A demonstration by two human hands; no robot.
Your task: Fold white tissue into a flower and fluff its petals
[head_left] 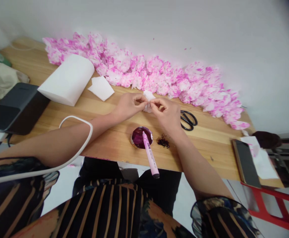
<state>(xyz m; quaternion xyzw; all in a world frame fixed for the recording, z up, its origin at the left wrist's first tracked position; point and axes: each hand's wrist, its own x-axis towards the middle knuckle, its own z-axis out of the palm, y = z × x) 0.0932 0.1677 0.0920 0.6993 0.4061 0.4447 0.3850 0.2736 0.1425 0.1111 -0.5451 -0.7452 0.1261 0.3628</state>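
Observation:
Over the wooden table (119, 142), both my hands pinch a small white tissue paper piece (148, 95) at its middle. My left hand (130, 105) is closed on it from the left, thumb against fingertips. From the right, my right hand (166, 112) pinches it too, fingertips nearly touching the left ones. Black-handled scissors (188, 120) lie just right of my right hand, their blades hidden. Nearer me stands a small dish (135, 138) of dark purple-pink liquid, with a pink marker (150, 155) leaning tip-first in it. A little heap of black bands (163, 142) lies beside the dish.
A long row of pink-and-white paper flowers (159, 74) lines the wall. At left are a white paper roll (68, 79), folded white sheets (101, 88), a dark box (15, 107) and a white cable (84, 145). A dark phone-like slab (245, 163) lies at the right edge.

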